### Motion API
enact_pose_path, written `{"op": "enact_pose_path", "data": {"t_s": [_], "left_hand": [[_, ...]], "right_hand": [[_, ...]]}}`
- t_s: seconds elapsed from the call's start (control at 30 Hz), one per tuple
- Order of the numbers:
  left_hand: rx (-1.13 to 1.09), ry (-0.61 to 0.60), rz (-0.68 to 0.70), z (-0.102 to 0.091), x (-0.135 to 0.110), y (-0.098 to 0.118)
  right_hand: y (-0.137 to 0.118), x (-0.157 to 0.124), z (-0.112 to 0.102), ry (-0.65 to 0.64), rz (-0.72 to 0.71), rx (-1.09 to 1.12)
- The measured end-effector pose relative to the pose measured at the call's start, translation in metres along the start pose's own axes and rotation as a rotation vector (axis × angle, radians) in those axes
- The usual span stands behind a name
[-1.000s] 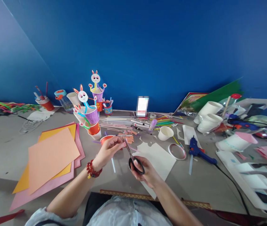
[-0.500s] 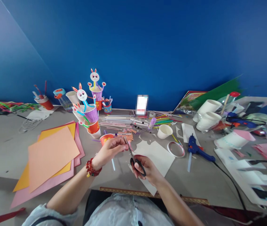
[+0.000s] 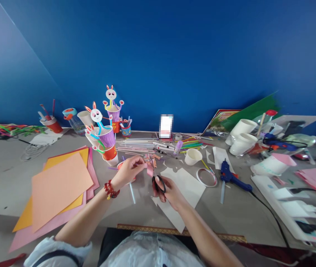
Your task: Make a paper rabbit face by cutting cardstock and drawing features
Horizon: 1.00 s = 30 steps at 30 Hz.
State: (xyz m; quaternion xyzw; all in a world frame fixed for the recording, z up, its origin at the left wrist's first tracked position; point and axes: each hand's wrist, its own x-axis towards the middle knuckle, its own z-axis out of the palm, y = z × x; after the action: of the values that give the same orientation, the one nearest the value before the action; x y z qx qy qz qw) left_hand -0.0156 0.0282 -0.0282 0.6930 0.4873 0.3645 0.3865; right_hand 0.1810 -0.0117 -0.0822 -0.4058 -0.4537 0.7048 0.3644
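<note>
My left hand (image 3: pixel 128 170), with a red bead bracelet at the wrist, pinches a small pink paper piece (image 3: pixel 149 170) above the table. My right hand (image 3: pixel 168 191) grips black-handled scissors (image 3: pixel 157 181), fingers through the loops, blades pointing up at the pink piece. Under both hands lies a white paper sheet (image 3: pixel 184 187) with cut edges. An orange paper cup (image 3: pixel 122 165) sits just behind my left hand, partly hidden.
Orange and pink paper sheets (image 3: pixel 59 183) lie at left. Bunny cup figures (image 3: pixel 104 128) stand behind them. Straws (image 3: pixel 147 142) are scattered mid-table. A white cup (image 3: pixel 193 156), tape roll (image 3: pixel 206 177) and blue glue gun (image 3: pixel 231 176) with cord lie right; more cups (image 3: pixel 243 138) beyond.
Both hands have shifted slightly away from me. The pink piece now shows between my left fingers at the scissor blades, and the scissors stand more upright.
</note>
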Motion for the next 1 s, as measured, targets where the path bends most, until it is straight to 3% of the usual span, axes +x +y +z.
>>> {"op": "enact_pose_path", "data": {"t_s": [0.13,0.33,0.5,0.57,0.67,0.73,1.0], "left_hand": [[0.058,0.062,0.056,-0.002,-0.003,0.001],[-0.057,-0.001,-0.028,0.0,-0.015,0.015],[-0.081,0.092,0.029,0.004,-0.018,0.013],[-0.093,0.094,0.013,0.005,-0.02,0.011],[-0.185,0.027,-0.035,0.005,-0.025,0.01],[-0.265,-0.027,-0.049,0.006,-0.028,0.012],[-0.381,-0.25,-0.006,0.021,-0.038,0.028]], "right_hand": [[-0.002,0.004,-0.006,-0.039,0.083,0.09],[-0.007,0.005,-0.009,-0.108,0.067,0.059],[-0.008,0.009,-0.002,-0.202,0.249,0.241],[-0.009,0.008,0.002,-0.171,0.169,0.232],[-0.018,0.001,0.008,-0.02,-0.084,0.131],[-0.026,-0.003,0.01,0.06,-0.178,0.082],[-0.039,-0.017,0.014,0.108,-0.251,0.058]]}}
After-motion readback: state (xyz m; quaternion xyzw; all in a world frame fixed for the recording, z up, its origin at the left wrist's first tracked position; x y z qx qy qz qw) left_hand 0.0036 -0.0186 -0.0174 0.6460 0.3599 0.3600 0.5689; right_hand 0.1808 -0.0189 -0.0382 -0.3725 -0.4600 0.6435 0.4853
